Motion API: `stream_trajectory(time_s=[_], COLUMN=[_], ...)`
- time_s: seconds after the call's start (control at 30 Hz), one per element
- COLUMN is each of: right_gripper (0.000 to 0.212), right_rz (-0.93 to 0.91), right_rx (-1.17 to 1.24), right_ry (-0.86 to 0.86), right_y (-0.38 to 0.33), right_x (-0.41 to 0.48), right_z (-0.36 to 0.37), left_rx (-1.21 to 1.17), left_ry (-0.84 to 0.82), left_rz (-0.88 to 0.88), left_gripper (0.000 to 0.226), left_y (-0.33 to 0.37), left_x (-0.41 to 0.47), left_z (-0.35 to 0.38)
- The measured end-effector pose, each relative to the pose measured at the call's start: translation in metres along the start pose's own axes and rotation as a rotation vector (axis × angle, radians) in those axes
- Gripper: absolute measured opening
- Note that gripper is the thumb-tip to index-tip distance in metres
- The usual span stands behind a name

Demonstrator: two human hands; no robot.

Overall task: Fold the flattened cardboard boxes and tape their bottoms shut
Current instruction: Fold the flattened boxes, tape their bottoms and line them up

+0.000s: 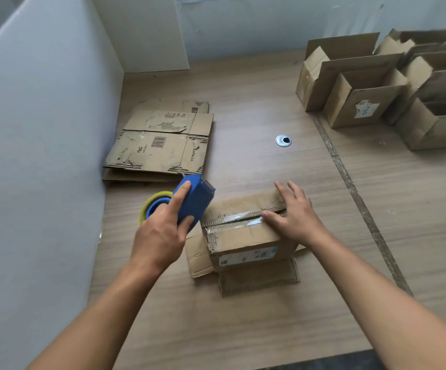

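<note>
1. Head view: the cardboard box stands upside down on the wooden table, near its front edge. Clear tape covers part of the bottom seam, and the open flaps splay out beneath it.
2. The left hand grips a blue tape dispenser at the box's left edge.
3. The right hand presses flat on the bottom flaps, fingers spread and straight.

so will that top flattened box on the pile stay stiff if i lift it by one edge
The top flattened box is thin corrugated sheet, so it is probably light. Fold creases run across it, so it would likely hinge and sag there rather than stay flat. Its near edge looks torn, so gripping there may rip it.
</note>
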State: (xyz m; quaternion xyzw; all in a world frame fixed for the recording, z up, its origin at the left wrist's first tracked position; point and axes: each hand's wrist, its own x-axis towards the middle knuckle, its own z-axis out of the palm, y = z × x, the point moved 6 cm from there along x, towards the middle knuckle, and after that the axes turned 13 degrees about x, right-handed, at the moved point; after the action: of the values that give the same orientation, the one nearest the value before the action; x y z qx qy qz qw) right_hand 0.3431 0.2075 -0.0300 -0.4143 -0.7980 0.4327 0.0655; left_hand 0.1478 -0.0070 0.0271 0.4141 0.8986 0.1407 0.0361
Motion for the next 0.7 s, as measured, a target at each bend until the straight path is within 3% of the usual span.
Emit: stream_trajectory(time_s=[0.13,0.27,0.33,0.43,0.53,0.6,0.7], right_gripper=[0.084,0.088,0.092,0.116,0.134,0.129,0.101], right_rz=[-0.073,-0.142,-0.061,0.309,0.379,0.361,0.357], right_rx=[0.052,0.203,0.248,0.367,0.654,0.840,0.954], right_ry=[-0.019,0.015,0.124,0.221,0.184,0.149,0.205], right_y=[0.009,0.012,0.020,0.052,0.055,0.043,0.036], right_x=[-0.015,-0.032,-0.035,-0.039,-0.037,-0.031,-0.029], right_z=[0.005,0.003,0.000,0.011,0.029,0.038,0.044], left_rx=[0.023,0.230,0.296,0.173,-0.030,-0.208,-0.314], left_ry=[-0.004,-0.244,-0.381,-0.566,-0.684,-0.704,-0.667], left_rz=[0.014,0.116,0.119,0.131,0.163,0.138,0.091], left_gripper=[0.071,0.069,0.067,0.068,0.066,0.064,0.063], left_y=[0.005,0.024,0.029,0.030,0.038,0.046,0.047], left_x=[0.032,0.069,0.082,0.095,0.092,0.085,0.078], left_z=[-0.010,0.007,0.020,0.032,0.041,0.049,0.056])
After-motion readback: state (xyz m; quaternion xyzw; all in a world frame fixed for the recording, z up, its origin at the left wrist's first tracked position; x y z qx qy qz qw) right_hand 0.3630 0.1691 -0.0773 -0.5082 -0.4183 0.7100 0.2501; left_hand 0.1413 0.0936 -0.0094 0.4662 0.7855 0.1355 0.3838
